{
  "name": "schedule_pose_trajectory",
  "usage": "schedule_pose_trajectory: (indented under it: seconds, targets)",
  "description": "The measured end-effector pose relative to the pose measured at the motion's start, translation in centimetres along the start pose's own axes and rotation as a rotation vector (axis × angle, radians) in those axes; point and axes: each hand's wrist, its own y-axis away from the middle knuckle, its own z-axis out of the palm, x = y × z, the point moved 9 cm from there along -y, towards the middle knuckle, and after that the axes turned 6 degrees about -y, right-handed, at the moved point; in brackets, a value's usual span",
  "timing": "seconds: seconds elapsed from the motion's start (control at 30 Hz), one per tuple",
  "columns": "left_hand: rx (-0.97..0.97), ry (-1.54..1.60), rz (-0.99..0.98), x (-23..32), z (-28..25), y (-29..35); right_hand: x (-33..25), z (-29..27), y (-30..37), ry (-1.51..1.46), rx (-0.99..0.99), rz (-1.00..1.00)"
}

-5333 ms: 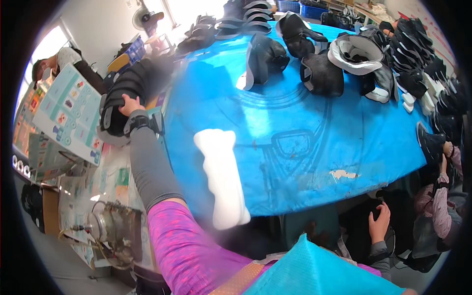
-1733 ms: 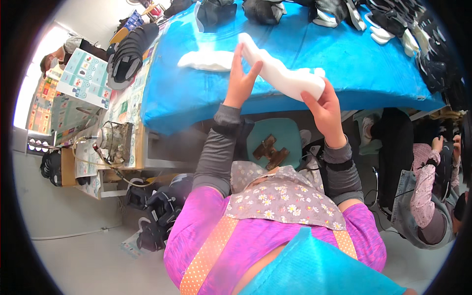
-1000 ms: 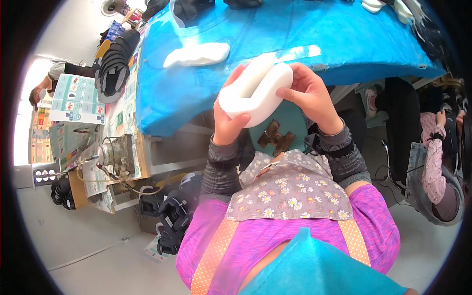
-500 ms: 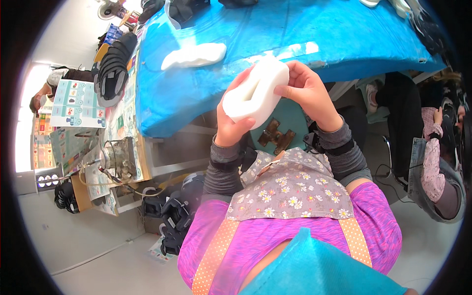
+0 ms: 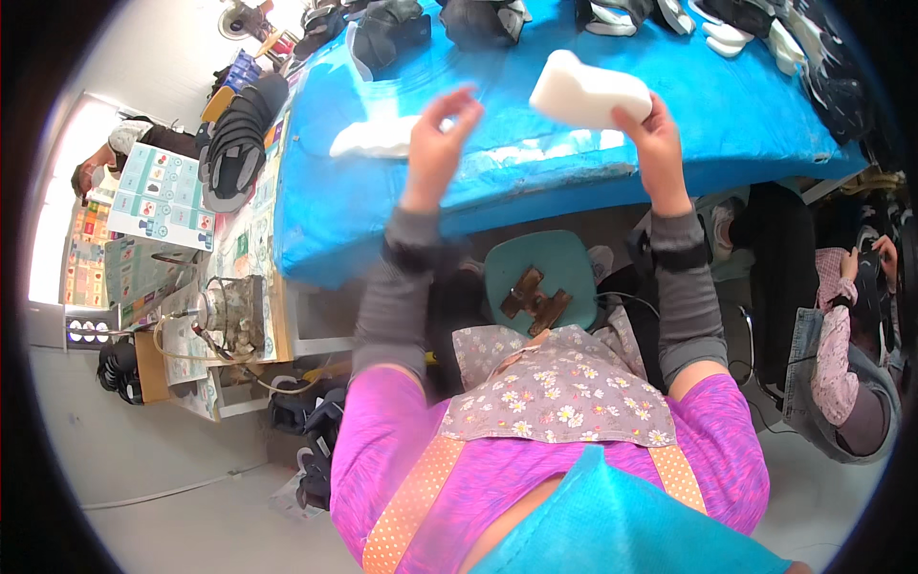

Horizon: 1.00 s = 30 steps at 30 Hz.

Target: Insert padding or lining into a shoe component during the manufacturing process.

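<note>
Shoe-making workshop, small factory floor. Long table (image 5: 535,172) under a blue cover, its far edge lined with dark shoe uppers (image 5: 402,29) and white soles (image 5: 736,33). More dark uppers stacked on a side bench (image 5: 234,143) at left, beside printed sheets (image 5: 158,191). A small metal machine with trailing wires (image 5: 229,311) sits on a lower stand. Bare concrete floor (image 5: 172,450). Another seated person (image 5: 841,354) works at right; a third (image 5: 105,158) shows at far left.

both arms raised; left hand (image 5: 438,143) open and empty, right hand (image 5: 650,122) gripping.
</note>
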Motion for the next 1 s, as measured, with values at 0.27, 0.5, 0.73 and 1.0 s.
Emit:
schedule_pose_trajectory:
  seconds: [0.27,0.5,0.73,1.0]
  targets:
    - [0.589,-0.609,-0.19,-13.3,-20.5,-18.1,7.4,-4.6,-4.0,0.751,0.043,-0.259]
    - [0.554,-0.728,-0.393,-21.6,-27.0,-23.9,6.0,-4.8,-3.5,0.864,0.089,-0.247]
    - [0.429,-1.039,-0.329,-21.2,-22.8,-23.5,5.8,-4.7,-2.9,0.871,0.117,-0.243]
    - [0.609,0.387,-0.107,-4.3,-17.4,-17.1,6.2,-6.9,-2.9,0.82,0.223,-0.262]
